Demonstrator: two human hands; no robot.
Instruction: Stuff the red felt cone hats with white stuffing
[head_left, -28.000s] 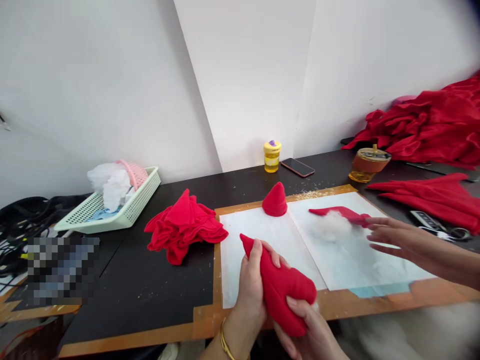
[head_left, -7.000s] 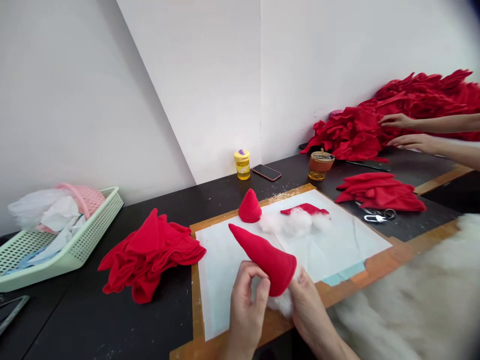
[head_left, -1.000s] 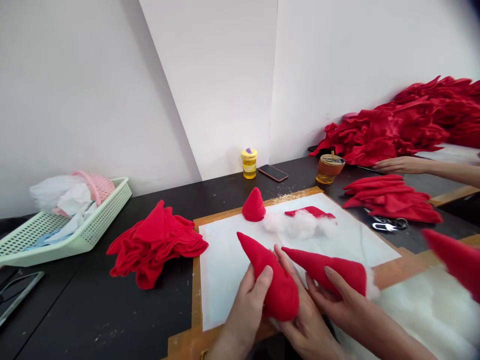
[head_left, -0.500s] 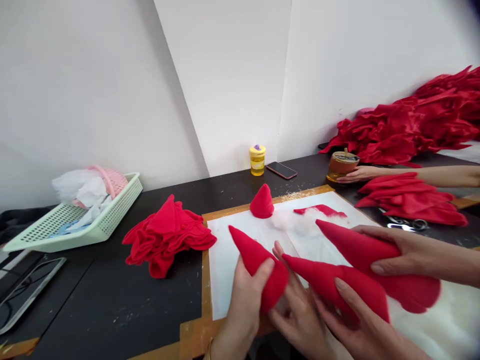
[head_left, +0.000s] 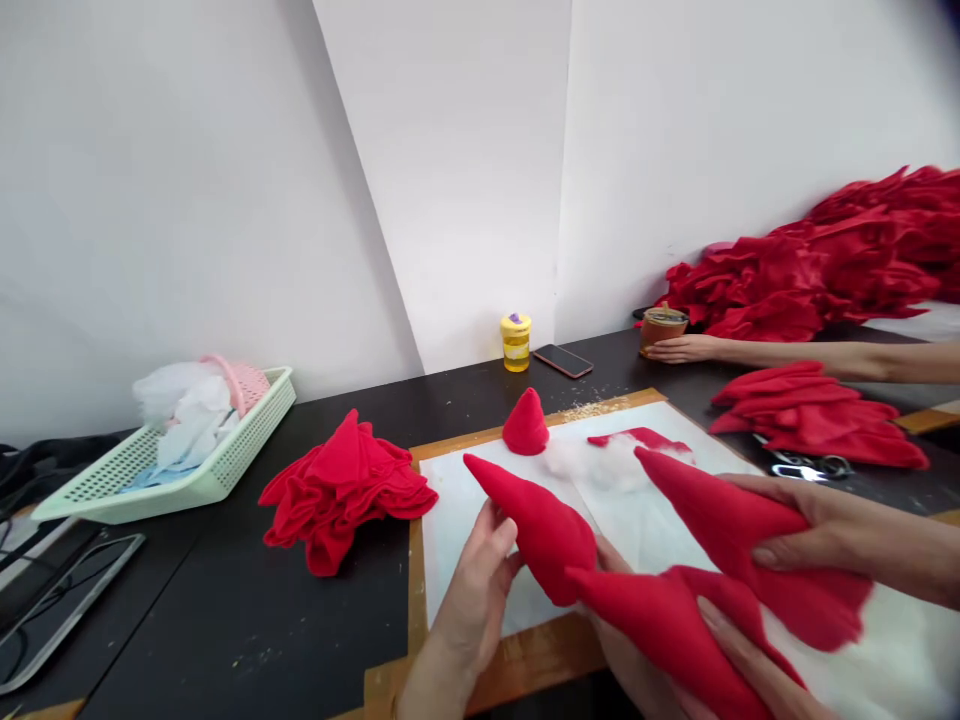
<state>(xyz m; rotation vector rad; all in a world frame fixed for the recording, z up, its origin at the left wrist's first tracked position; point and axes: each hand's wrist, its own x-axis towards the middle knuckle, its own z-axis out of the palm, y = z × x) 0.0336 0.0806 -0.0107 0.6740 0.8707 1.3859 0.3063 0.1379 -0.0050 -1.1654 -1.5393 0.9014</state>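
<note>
Gripping one red cone [head_left: 544, 530] over the white paper [head_left: 450, 520], my left hand [head_left: 476, 575] sits nearer its tip, my partly hidden right hand [head_left: 619, 655] at its wide end. Its axis slants tip-left. Four cones: mine, one standing [head_left: 526, 424], two in a co-worker's hands [head_left: 825, 530].

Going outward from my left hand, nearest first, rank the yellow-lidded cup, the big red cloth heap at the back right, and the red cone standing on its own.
From your left hand in the head view:
1. Standing red cone, ahead, slightly right
2. Yellow-lidded cup, beyond it, near the wall
3. Big red cloth heap, back right
</note>
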